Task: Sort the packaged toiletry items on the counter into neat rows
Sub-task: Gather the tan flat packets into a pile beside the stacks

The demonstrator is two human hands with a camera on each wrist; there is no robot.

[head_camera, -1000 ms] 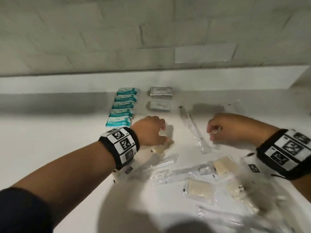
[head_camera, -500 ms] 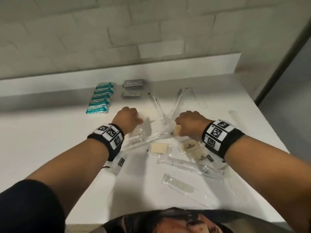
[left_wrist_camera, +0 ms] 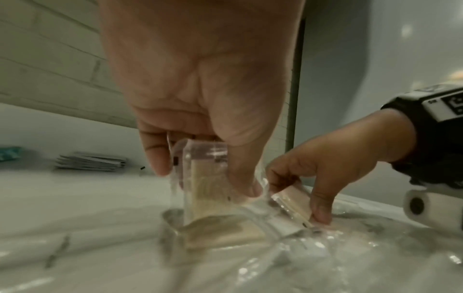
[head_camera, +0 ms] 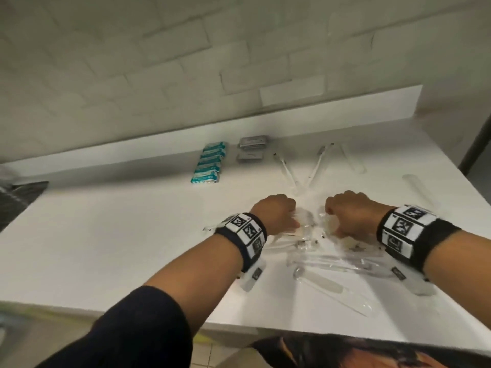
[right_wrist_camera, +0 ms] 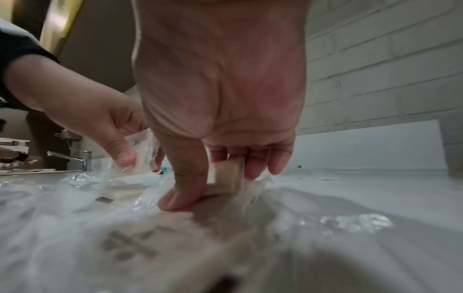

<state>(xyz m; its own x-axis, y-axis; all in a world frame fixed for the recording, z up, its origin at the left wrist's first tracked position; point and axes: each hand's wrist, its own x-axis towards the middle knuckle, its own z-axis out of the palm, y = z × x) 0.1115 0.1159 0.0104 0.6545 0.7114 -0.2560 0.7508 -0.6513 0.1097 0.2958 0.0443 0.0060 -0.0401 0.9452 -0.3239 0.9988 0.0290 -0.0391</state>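
Two fists are seen from the head view; only the wrist views reveal a beige packet (left_wrist_camera: 205,184) pinched upright in the left hand (left_wrist_camera: 198,95). Another packet (right_wrist_camera: 226,176) is pinched by the right hand (right_wrist_camera: 220,89), both just above the pile (head_camera: 332,261) near the worktop's (head_camera: 119,235) front edge.

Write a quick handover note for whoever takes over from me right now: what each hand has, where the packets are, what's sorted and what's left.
Left hand: pinching a clear packet with a beige pad, stood on edge above the pile.
Right hand: pinching a second beige-pad packet just off the counter.
Done: a row of teal packets and, to its right, two grey packets, all near the back ledge.
Partly placed: a few long clear sleeves lie crossed beyond the hands, not lined up.
Left: the loose pile of clear packets under and in front of both hands needs sorting into rows.
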